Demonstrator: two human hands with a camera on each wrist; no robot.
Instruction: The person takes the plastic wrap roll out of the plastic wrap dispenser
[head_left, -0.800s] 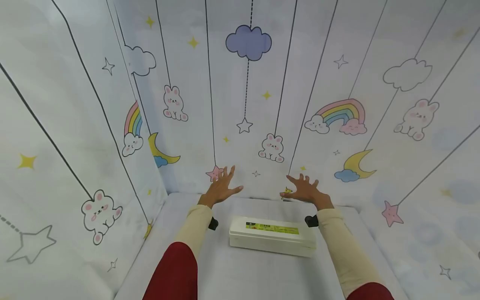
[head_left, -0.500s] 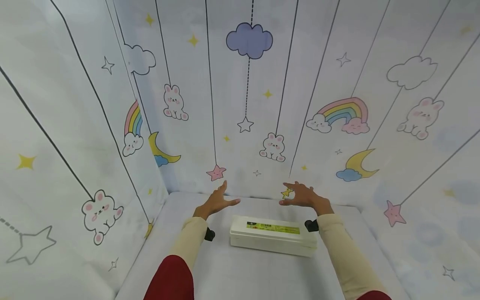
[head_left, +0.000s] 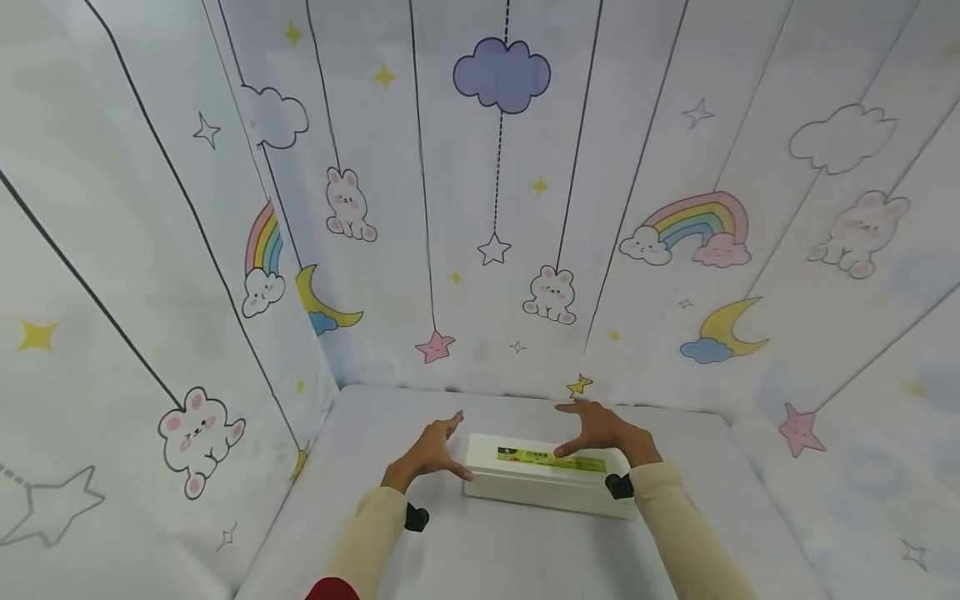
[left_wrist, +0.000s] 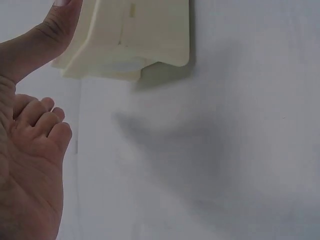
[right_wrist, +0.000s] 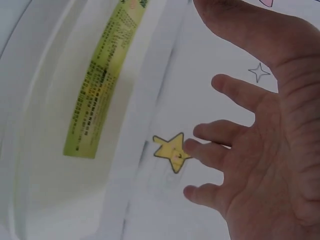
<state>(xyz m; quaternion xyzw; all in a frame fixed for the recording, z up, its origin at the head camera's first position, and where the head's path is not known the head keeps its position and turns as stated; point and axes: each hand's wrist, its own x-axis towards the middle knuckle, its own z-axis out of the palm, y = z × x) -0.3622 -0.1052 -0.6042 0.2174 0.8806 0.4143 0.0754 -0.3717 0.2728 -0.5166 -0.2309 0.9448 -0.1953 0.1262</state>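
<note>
A long white plastic box [head_left: 547, 493] with a lid and a green-yellow printed label [head_left: 525, 456] lies across the white surface. At its left end is my left hand [head_left: 429, 450], thumb stretched toward the box's corner; whether it touches cannot be told. In the left wrist view the box's cream end [left_wrist: 155, 30] shows beyond the thumb, and the palm holds nothing. My right hand [head_left: 600, 429] hovers over the right part of the box, thumb in front of the label. The right wrist view shows that hand's fingers [right_wrist: 210, 155] spread, with nothing in them.
A white cloth-covered surface [head_left: 517, 558] lies under the box. Fabric walls [head_left: 390, 208] printed with bunnies, stars, clouds and rainbows stand at the back and both sides. A small black wrist camera [head_left: 416, 518] sits at the left wrist, another [head_left: 619, 486] at the right.
Both hands have come down and closer from in front of the back wall to the box, the left to its left end, the right above its right part. The box has stayed put.
</note>
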